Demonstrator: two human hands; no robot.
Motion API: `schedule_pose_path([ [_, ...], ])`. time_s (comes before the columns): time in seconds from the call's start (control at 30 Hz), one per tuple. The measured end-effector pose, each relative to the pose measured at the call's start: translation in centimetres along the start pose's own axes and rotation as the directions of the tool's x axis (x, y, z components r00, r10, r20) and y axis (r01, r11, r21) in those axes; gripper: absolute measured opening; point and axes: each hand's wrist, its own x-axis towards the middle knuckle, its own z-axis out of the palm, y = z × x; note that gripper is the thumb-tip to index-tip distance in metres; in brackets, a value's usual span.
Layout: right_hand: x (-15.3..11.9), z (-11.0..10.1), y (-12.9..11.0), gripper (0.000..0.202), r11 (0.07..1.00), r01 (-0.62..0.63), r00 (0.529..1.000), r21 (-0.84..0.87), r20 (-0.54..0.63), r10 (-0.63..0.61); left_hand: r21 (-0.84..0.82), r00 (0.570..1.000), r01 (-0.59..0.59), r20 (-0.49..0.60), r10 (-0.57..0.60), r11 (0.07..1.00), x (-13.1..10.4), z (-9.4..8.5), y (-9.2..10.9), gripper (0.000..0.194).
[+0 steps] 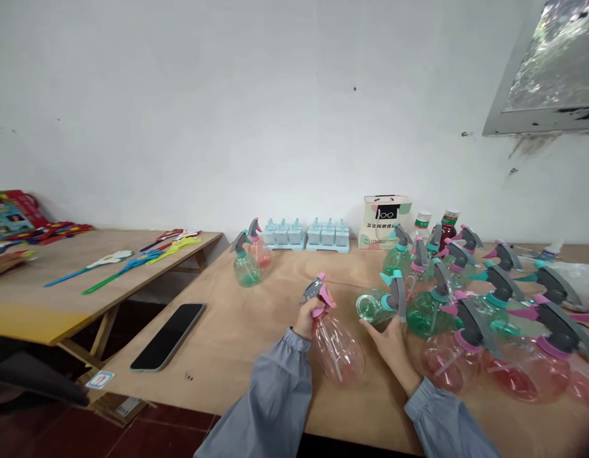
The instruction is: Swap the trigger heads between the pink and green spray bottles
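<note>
My left hand is closed around the neck of a clear pink spray bottle, just under its grey and pink trigger head. The bottle leans, its round body toward me. My right hand is at the grey and turquoise head of a green spray bottle, which is tipped over with its base pointing left. The thumb sticks out below that bottle; the other fingers are partly hidden at its neck. Farther back on the left, a green spray bottle and a pink spray bottle stand side by side.
Several pink and green spray bottles crowd the wooden table on the right. A phone lies at left. Ice-pop moulds, a paper bag and a red bottle stand by the wall. Another table holds colourful sticks.
</note>
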Motion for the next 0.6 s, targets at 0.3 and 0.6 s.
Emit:
schedule_pose_path([
  [0.3, 0.7, -0.2, -1.0, 0.098, 0.992, -0.034, 0.999, 0.122, 0.028, 0.031, -0.024, 1.0, -0.006, -0.02, 0.005, 1.0, 0.2, 0.1, 0.2, 0.027],
  [0.6, 0.6, -0.3, -1.1, 0.095, 0.972, -0.115, 0.988, 0.206, 0.127, 0.09, -0.039, 0.999, -0.048, -0.015, 0.047, 0.998, 0.0, 0.1, 1.1, 0.026],
])
